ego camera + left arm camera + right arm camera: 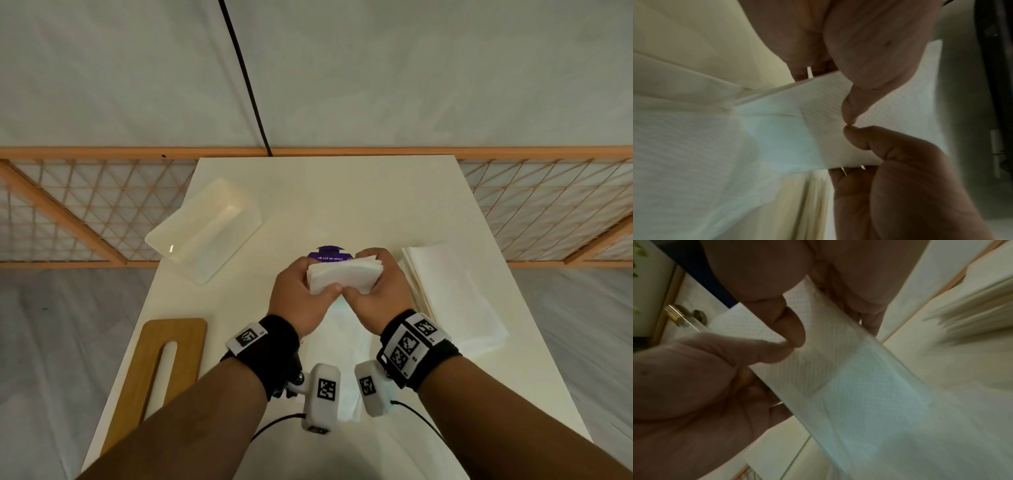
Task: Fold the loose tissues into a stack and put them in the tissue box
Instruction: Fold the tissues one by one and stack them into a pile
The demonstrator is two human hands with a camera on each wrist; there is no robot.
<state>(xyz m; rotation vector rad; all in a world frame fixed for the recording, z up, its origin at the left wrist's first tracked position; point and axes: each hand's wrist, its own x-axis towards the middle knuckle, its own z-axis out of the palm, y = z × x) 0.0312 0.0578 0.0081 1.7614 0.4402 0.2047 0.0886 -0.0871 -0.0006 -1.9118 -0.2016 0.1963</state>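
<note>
On the left of the table (342,192) lies a wooden board (171,359) with a long slot, likely the box lid, and beyond it the open white tissue box (205,229), set at an angle and well apart from our hands.

At the centre, our left hand (298,301) and right hand (380,298) are together on one folded bundle of tissues (344,275), lifted above the table. Each hand is clamped on an end of it, fingers curled over the far edge and thumbs pressed on the near face. In both wrist views the two thumb tips meet, touching at the middle of the bundle. A tail of tissue hangs from the bundle toward us, down between our wrists. Just behind the bundle, a purple packet (329,255) peeks out.

To the right, a flat pile of unfolded tissues (452,294) lies just beside our right hand.

We judge the step in hand to be squaring up a folded stack, with the placing not yet done. Next, we would need to keep both ends pinched so the layers do not fan out, gather the hanging tail, then carry the stack left and turn it to match the box's slant before lowering it in.
</note>
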